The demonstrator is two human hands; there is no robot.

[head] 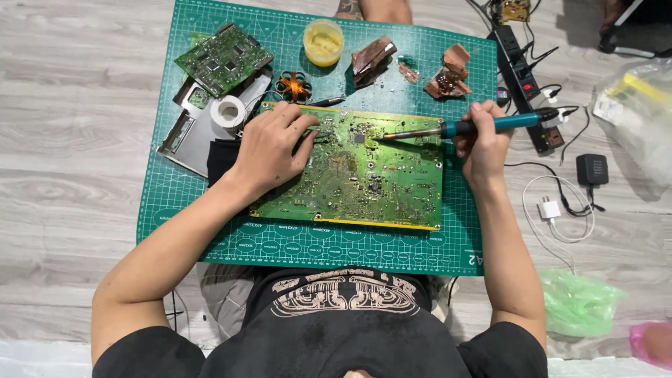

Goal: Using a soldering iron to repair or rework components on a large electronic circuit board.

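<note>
Centrally, a large green circuit board (353, 168) is laid flat on a green cutting mat (210, 210), which is spread on a grey wood-look floor (70, 140). The left hand (269, 150) is pressed on the board's upper left part, its fingers (301, 126) curled down against the surface, gripping nothing. A teal-handled soldering iron (462, 128) is grasped in the clenched fingers of the right hand (483, 140), and its tip is brought to the board near the upper middle.

Toward the upper left of the frame, a smaller circuit board (222, 59) is set on a metal chassis (185, 133), with a roll of white tape (228, 112) beside it. A small round tub (323, 42) holding yellowish paste is placed at the mat's top edge, near pieces of copper-coloured metal (372, 57). At the upper right, a black power strip (521, 77) is laid on the floor.
</note>
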